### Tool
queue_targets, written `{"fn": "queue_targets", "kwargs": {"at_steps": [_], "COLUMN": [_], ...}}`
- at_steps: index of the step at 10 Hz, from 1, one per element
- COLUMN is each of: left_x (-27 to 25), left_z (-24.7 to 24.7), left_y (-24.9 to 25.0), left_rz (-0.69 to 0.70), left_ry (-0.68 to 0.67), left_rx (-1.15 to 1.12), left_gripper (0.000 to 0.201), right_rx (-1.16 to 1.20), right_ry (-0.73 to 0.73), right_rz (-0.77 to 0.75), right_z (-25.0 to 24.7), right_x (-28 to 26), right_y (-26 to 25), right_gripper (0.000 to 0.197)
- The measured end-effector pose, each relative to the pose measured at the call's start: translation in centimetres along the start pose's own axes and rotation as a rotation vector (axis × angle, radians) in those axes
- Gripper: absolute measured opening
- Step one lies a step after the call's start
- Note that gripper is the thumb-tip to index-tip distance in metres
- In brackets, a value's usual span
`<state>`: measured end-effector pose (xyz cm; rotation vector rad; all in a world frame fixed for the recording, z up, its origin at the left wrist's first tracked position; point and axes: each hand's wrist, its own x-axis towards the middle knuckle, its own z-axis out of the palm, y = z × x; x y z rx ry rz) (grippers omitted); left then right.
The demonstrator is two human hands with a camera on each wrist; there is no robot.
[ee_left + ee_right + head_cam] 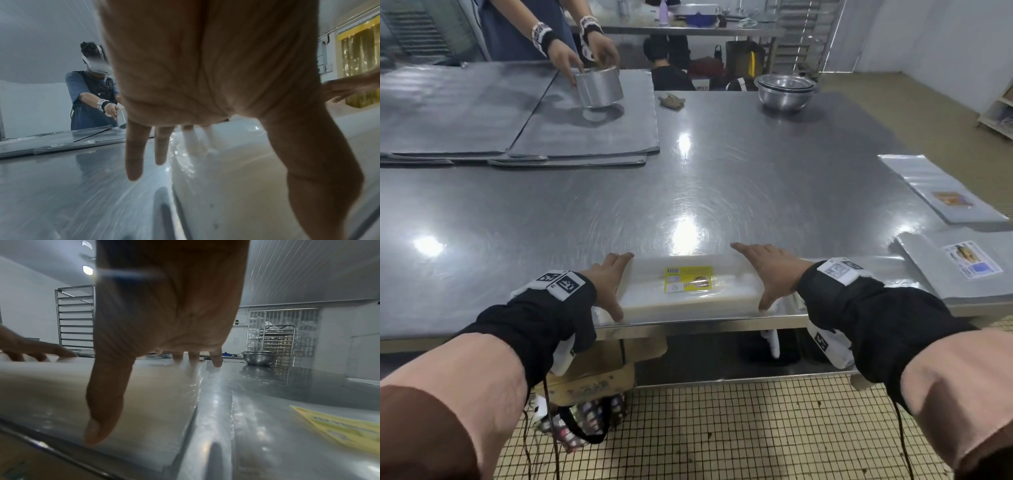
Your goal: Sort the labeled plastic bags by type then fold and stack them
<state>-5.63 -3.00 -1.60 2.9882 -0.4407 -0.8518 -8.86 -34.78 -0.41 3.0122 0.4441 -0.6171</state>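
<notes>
Steel table (722, 164) carries folded bag stack (688, 291), two flat bag piles (941, 192), bowls (786, 90), grey sheets (517, 116)

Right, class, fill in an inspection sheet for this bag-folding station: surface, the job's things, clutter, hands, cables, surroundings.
Surface: steel table, shiny, with glare spots.
Job's things: folded stack of clear bags with a yellow label at the near edge; two flat bag piles to the right, one with an orange label, one with a blue-and-white label.
Clutter: nested steel bowls at the far side; grey sheets at far left; a small brown scrap.
Hands: left hand and right hand lie flat, fingers straight, on the ends of the folded stack.
Cables: thin cords hang from both wrist bands.
Surroundings: a second person handling a metal tin; tray racks; tiled floor.
</notes>
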Motion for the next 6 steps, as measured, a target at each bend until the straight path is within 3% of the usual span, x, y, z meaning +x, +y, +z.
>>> {"fn": "queue_targets", "kwargs": {"at_steps": [2, 4, 6], "left_x": [-1.3, -3.1, -4.0], "left_z": [-0.7, -1.7, -0.9], "left_y": [0.9, 4.8, 10.8], "left_rz": [-0.055, 0.078, 0.216], "left_ry": [0.024, 0.161, 0.453], "left_rx": [0.074, -0.129, -0.252], "left_gripper": [0.135, 0.127, 0.112], "right_rx": [0.067, 0.214, 0.388], "right_ry": [0.026, 0.123, 0.318], "right_rz": [-0.004, -0.062, -0.026], "right_z": [-0.2, -0.4, 0.1], "right_x": [-1.1, -3.4, -6.1], "right_y": [-0.2, -0.1, 1.2], "right_gripper": [0.132, 0.105, 0.084]}}
